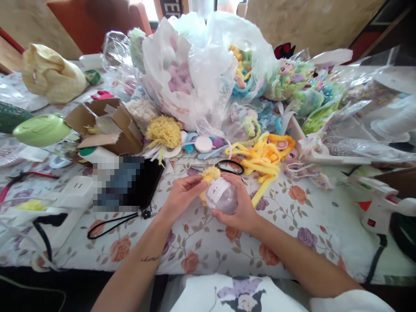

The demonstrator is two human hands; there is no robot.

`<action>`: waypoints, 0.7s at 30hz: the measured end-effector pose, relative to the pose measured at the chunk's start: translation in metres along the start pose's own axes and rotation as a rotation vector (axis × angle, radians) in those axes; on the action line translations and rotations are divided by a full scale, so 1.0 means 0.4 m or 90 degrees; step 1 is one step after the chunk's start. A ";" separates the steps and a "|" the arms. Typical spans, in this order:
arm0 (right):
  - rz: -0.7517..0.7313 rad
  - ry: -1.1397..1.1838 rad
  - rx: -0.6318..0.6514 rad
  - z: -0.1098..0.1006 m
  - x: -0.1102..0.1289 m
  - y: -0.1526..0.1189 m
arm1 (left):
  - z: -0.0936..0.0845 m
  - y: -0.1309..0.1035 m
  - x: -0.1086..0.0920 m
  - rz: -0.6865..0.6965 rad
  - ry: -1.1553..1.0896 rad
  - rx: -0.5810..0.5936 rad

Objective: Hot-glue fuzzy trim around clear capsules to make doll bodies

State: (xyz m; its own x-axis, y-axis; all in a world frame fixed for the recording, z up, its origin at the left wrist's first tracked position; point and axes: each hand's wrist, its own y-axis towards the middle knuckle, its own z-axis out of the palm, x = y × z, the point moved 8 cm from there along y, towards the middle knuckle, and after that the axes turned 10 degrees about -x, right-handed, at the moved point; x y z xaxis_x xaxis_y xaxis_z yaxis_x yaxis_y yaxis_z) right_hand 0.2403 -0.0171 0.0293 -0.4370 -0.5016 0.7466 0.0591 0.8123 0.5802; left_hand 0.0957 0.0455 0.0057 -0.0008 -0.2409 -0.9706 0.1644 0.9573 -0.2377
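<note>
My right hand (244, 210) is wrapped round a clear plastic ball (227, 200) with a white, lace-like patch on its upper left. My left hand (182, 195) is at the ball's left side, its fingers pinched on a fuzzy yellow yarn piece (211, 173) that sits against the ball. Part of this yarn hangs below the left fingertips. Just behind the hands lie black-handled scissors (231, 166). Yellow chenille strands (264, 158) are heaped to the right of them.
A phone (156, 173) with a black strap lies left of my hands. Behind are an open cardboard box (126, 134), a fluffy yellow bundle (164, 130) and a large white plastic bag (208, 73). A glue gun (377, 203) stands at right. Flowered cloth (191, 262) covers the table.
</note>
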 end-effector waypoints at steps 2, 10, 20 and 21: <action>0.012 0.000 0.001 -0.001 -0.006 -0.002 | -0.001 -0.001 -0.003 0.012 0.024 0.001; 0.025 0.002 -0.004 -0.005 -0.010 -0.007 | 0.009 -0.004 -0.002 0.040 0.039 0.023; -0.019 0.026 -0.027 -0.014 0.007 0.000 | 0.006 -0.020 -0.019 0.101 0.012 -0.008; -0.024 0.025 -0.023 -0.013 0.008 -0.001 | 0.006 -0.020 -0.019 0.106 0.008 -0.011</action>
State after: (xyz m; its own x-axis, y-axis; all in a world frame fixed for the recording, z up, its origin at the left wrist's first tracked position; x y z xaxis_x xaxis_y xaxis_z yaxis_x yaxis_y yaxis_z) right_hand 0.2435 -0.0205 0.0332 -0.4038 -0.5430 0.7363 0.0759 0.7821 0.6185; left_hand 0.0966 0.0396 0.0152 0.0130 -0.0770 -0.9969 0.1465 0.9864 -0.0743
